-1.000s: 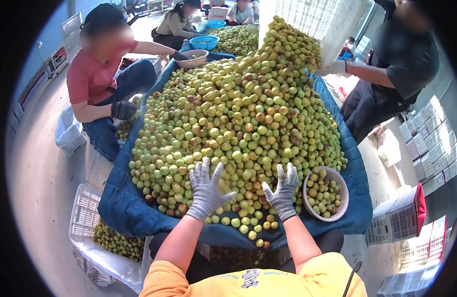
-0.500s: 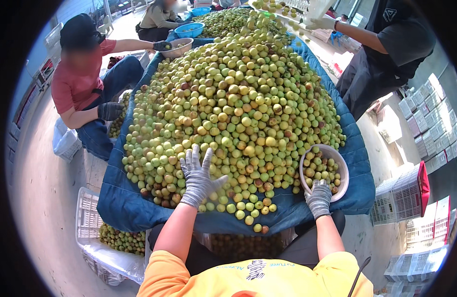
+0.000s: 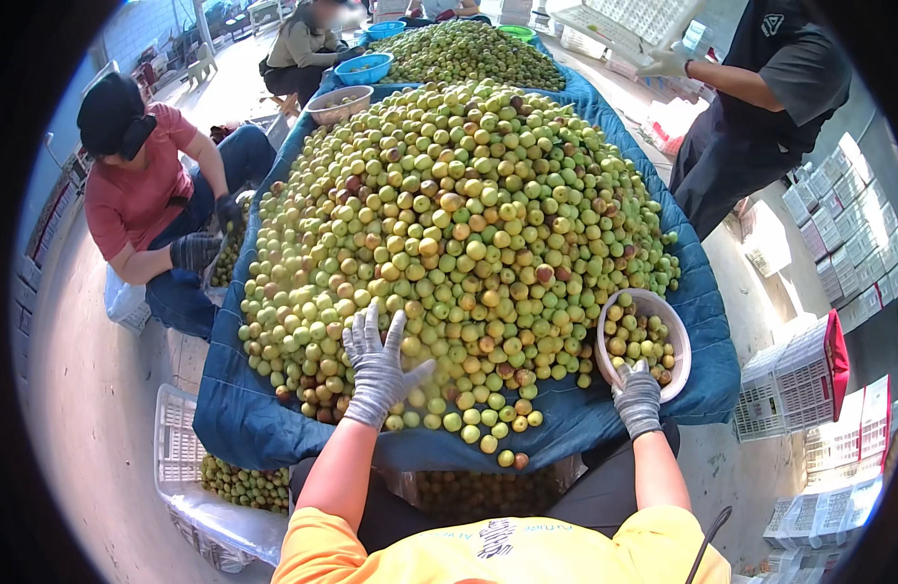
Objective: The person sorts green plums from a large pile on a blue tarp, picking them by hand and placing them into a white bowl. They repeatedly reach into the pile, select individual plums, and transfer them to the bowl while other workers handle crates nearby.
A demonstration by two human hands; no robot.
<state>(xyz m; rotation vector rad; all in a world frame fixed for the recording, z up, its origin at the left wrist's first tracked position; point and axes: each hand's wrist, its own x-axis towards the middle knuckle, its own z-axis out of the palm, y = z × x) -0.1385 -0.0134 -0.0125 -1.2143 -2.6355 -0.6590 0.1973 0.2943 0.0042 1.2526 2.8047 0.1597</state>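
A large heap of small round green-yellow fruit [image 3: 468, 214], some with brown patches and looking like jujubes, lies on a blue quilted cloth [image 3: 264, 409]. My left hand [image 3: 376, 375], in a grey glove, rests against the near left slope of the heap with its fingers spread, holding nothing. At the heap's right stands a pale pinkish bowl [image 3: 680, 346], partly filled with browner fruit. My right hand [image 3: 637, 397], gloved too, grips the bowl's near rim, its fingertips inside by the fruit. Several loose fruits lie at the cloth's near edge between my hands.
On the left sits a person in a red shirt [image 3: 143, 185], beside another bowl [image 3: 340, 105]. A standing person in dark clothes [image 3: 780, 97] holds a white crate [image 3: 614, 29] at the far right. Crates stand at lower left [image 3: 177, 443] and right [image 3: 785, 384]. Blue basins [image 3: 364, 68] lie farther back.
Fruit was falling onto the far heap; now the crate is tipped up with none falling. The red-shirted person's arm has drawn back from the bowl. My hands have barely shifted.
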